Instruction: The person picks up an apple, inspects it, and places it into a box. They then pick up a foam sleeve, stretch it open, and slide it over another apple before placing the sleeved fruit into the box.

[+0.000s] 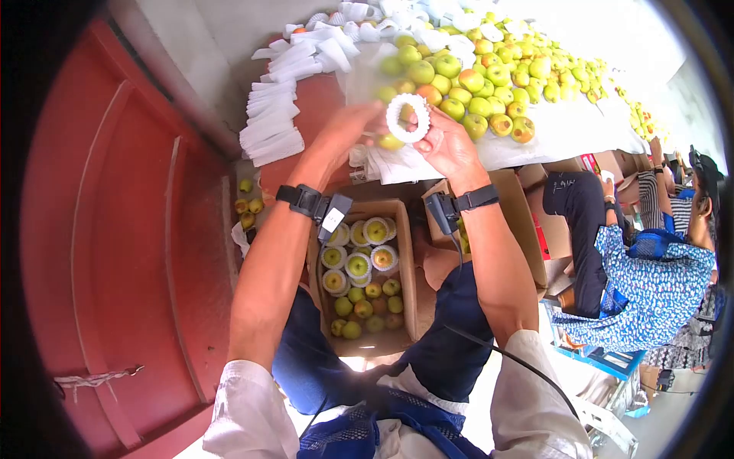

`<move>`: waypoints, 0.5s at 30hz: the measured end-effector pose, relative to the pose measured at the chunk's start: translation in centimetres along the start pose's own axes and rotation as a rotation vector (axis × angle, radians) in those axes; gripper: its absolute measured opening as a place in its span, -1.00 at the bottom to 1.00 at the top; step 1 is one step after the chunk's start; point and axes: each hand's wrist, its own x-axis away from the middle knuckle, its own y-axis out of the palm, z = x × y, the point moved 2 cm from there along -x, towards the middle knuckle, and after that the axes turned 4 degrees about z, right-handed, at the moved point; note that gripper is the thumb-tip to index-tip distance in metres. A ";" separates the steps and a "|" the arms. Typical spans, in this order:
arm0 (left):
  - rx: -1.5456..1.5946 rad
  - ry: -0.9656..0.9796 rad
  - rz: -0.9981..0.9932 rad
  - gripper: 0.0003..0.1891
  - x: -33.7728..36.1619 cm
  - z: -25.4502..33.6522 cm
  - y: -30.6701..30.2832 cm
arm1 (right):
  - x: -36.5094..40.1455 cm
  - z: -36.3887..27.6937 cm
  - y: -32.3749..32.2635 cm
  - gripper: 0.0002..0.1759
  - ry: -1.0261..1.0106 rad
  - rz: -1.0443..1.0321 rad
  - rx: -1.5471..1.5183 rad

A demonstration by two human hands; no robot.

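A white foam net sleeve (pixel 398 131) is stretched into a ring between my hands, above the near edge of the apple pile. My right hand (pixel 449 145) grips it from the right with thumb and fingers. Motion smears my left hand (pixel 353 126), just left of the ring, so its fingers do not show clearly. Behind the ring lie many green and red-blushed apples (pixel 478 105) on a white sheet (pixel 489 157). Between my knees stands an open cardboard box (pixel 410 283). Several apples in its upper part wear foam sleeves; the lower ones (pixel 363 309) are bare.
Flattened foam sleeves (pixel 271 126) lie in a row at the table's left edge. A red door (pixel 115 229) takes up the left side. A few apples (pixel 243 205) sit beside it. Another open carton (pixel 516 214) stands right of my right arm. A person (pixel 650 275) sits farther right.
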 end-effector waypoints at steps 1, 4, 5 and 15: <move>0.001 0.002 0.006 -0.64 0.6 0.5 0.4 | -0.1 0.0 0.2 -0.63 -0.001 -0.025 -0.016; 0.261 -0.050 -0.089 -0.62 2.2 1.1 1.3 | 0.1 0.1 0.9 -0.62 0.007 -0.077 0.009; 0.329 -0.073 -0.127 -0.60 2.6 1.1 1.4 | 0.2 0.1 1.1 -0.62 0.008 -0.082 0.010; 0.680 -0.073 -0.275 -0.57 1.8 -0.3 0.2 | 0.2 0.4 1.3 -0.71 0.050 -0.109 0.042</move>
